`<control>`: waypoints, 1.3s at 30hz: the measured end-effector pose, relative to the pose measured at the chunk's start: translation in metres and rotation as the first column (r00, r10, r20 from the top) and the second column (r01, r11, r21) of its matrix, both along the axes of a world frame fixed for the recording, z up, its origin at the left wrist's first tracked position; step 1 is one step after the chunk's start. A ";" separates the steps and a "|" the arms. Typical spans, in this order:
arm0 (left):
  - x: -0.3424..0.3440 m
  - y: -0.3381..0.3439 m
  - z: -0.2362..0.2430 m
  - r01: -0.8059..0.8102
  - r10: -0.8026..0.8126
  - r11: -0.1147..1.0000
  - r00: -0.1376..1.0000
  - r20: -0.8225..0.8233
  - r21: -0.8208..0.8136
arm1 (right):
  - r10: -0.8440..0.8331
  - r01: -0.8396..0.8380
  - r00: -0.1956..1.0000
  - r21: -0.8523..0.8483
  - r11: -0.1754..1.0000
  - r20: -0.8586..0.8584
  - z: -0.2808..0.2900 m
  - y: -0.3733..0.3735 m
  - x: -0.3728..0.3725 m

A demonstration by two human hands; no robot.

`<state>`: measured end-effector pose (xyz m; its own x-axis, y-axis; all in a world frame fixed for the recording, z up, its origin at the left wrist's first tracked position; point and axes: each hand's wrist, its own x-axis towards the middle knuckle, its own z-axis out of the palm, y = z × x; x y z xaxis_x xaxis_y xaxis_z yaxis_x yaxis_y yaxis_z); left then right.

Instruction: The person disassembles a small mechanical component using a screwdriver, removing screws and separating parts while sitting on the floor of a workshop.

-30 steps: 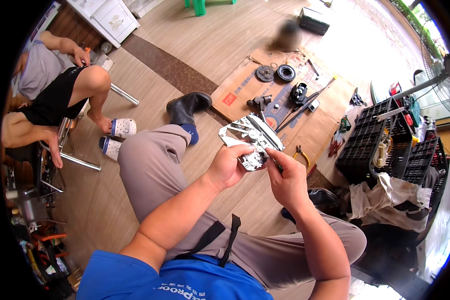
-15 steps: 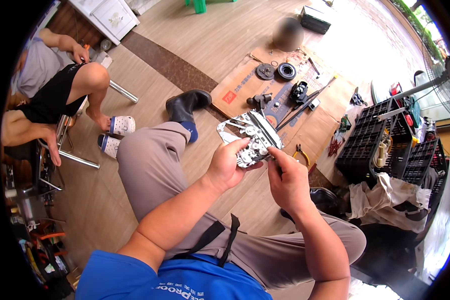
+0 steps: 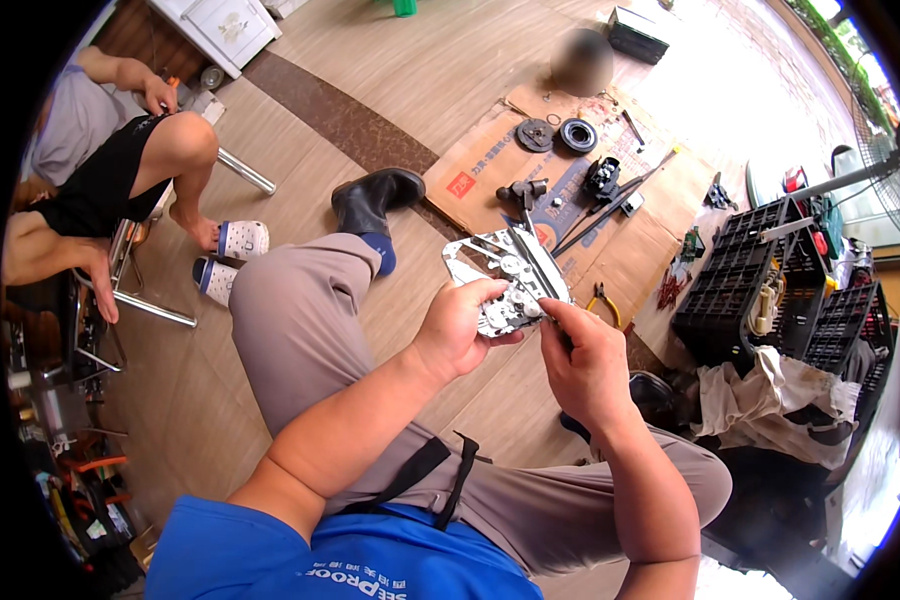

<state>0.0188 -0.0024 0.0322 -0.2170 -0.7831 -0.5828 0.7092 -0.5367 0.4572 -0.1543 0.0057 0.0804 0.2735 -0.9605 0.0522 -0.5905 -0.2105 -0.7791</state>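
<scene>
A flat metal mechanism [image 3: 513, 308] with white gears and a dark strip along one side is held above the floor, in front of my knees. Its near left edge sits in my left hand [image 3: 450, 328], thumb on top and fingers underneath. My right hand [image 3: 592, 368] is curled at the near right edge, its fingertips touching the gear side. Whatever is pinched in those fingers is hidden from this view.
Beyond lies flattened cardboard [image 3: 470, 165] with a black ring-shaped part [image 3: 578, 135], a round grey disc [image 3: 534, 135] and a black component [image 3: 602, 178]. Yellow-handled pliers [image 3: 602, 305] lie nearer. Black crates [image 3: 735, 270] stand right; a seated person [image 3: 165, 155] is left.
The whole view has shifted slightly. Both hands stay on the mechanism with nearly the same hold, and the right fingertips remain at its near right edge.
</scene>
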 end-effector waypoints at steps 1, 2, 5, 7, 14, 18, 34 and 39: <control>0.000 0.000 0.001 0.000 0.000 1.000 1.000 0.003 -0.012 | 0.000 0.000 1.000 0.000 1.000 0.000 0.000 0.000 0.000; 0.000 -0.001 0.001 -0.001 0.001 1.000 1.000 0.004 -0.011 | 0.000 0.000 1.000 0.001 1.000 0.012 0.000 0.000 -0.001; 0.000 -0.001 0.001 0.005 -0.005 1.000 1.000 0.008 -0.007 | 0.005 -0.005 1.000 0.012 1.000 0.020 0.001 -0.001 -0.002; 0.001 -0.001 0.001 0.011 -0.012 1.000 1.000 0.018 0.002 | 0.009 -0.010 1.000 0.022 1.000 0.016 0.003 -0.002 -0.003; 0.004 -0.005 0.000 0.098 -0.097 0.994 0.995 0.032 -0.047 | -0.056 0.048 0.998 0.244 0.969 0.026 0.017 -0.006 -0.008; 0.005 -0.004 -0.002 0.155 -0.144 0.983 0.983 0.113 -0.098 | -0.069 0.064 0.998 0.264 0.962 0.011 0.008 -0.003 -0.006; -0.011 -0.004 -0.014 0.058 -0.047 0.995 0.992 0.116 -0.087 | -0.050 0.050 0.999 0.102 0.994 0.001 -0.015 -0.002 -0.003; -0.001 -0.008 -0.021 -0.002 0.014 0.989 0.997 0.081 -0.148 | -0.126 0.125 0.991 0.030 0.992 0.033 0.022 0.001 -0.021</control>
